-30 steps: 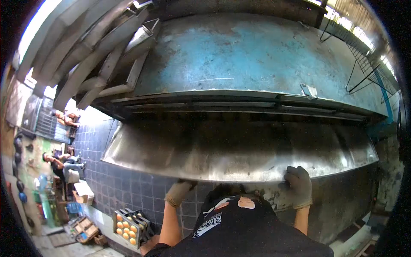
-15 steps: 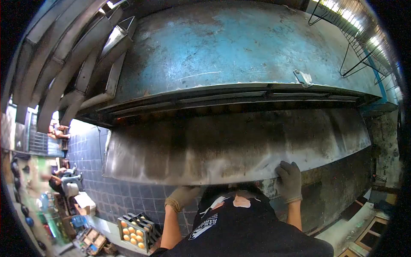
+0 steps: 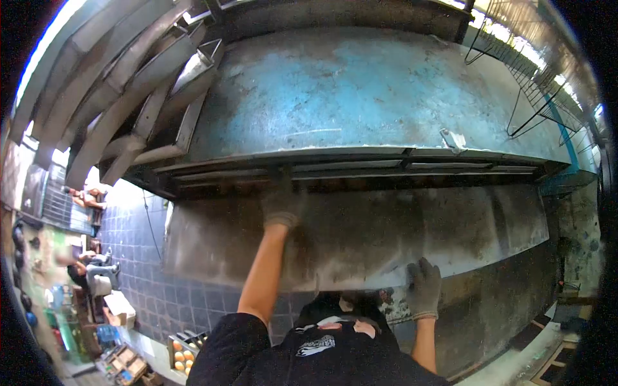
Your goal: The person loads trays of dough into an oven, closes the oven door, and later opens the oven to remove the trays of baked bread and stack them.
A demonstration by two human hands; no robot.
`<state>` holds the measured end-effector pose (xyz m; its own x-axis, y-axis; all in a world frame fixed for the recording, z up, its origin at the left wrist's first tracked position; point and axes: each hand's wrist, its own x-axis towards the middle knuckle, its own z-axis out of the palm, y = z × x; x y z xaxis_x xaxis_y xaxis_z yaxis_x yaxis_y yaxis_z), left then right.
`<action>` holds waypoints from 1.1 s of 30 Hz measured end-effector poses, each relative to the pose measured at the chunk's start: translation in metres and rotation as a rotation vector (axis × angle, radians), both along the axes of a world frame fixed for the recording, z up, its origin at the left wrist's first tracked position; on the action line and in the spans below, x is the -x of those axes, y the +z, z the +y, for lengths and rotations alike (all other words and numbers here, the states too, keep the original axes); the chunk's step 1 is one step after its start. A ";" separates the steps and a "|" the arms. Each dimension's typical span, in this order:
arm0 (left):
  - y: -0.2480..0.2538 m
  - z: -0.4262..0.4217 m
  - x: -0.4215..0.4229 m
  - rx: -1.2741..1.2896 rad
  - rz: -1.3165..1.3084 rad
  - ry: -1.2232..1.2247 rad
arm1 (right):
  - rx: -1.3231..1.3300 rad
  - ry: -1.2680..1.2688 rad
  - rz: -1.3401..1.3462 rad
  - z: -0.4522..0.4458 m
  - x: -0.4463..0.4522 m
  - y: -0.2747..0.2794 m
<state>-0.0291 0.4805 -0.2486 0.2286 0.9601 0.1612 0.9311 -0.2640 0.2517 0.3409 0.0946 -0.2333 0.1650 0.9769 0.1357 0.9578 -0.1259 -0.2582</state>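
A wide, scorched metal panel (image 3: 347,251) lies across in front of me, below a long dark slot (image 3: 309,177) in a blue-topped metal oven-like cabinet (image 3: 360,96). Both my hands wear greyish work gloves. My left hand (image 3: 281,204) reaches over the panel to the slot's lip; its fingers are smeared by motion and fade into the dark. At the panel's near edge, right of my body, my right hand (image 3: 423,286) has its fingers bent over the rim, holding it.
Several stacked metal trays or frames (image 3: 122,96) lean at upper left. A black wire rack (image 3: 534,96) stands on the cabinet's right end. At lower left is a tray of round orange-yellow items (image 3: 182,356). A seated person (image 3: 90,264) is on the tiled floor's far side.
My left hand has left the panel's near edge and moved forward over it to the slot. My right hand stays at the edge. The camera view has shifted slightly.
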 end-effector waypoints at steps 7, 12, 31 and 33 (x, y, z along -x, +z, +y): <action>0.003 0.095 0.046 0.332 0.193 -0.058 | 0.071 -0.237 0.056 0.004 0.037 0.037; 0.026 0.082 0.052 0.244 0.295 -0.093 | -0.012 -0.372 0.461 -0.023 0.053 0.039; 0.092 -0.289 0.140 0.368 -0.064 -0.065 | 0.023 -0.715 1.267 -0.032 0.057 0.027; 0.094 -0.301 0.134 0.442 -0.067 0.005 | -0.127 -0.631 1.135 -0.050 0.049 -0.010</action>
<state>-0.1628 0.1797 -0.1548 0.2268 0.9411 -0.2506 0.9098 -0.1129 0.3994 0.2922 0.0449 -0.2430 0.6704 0.6801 -0.2968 -0.0164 -0.3863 -0.9222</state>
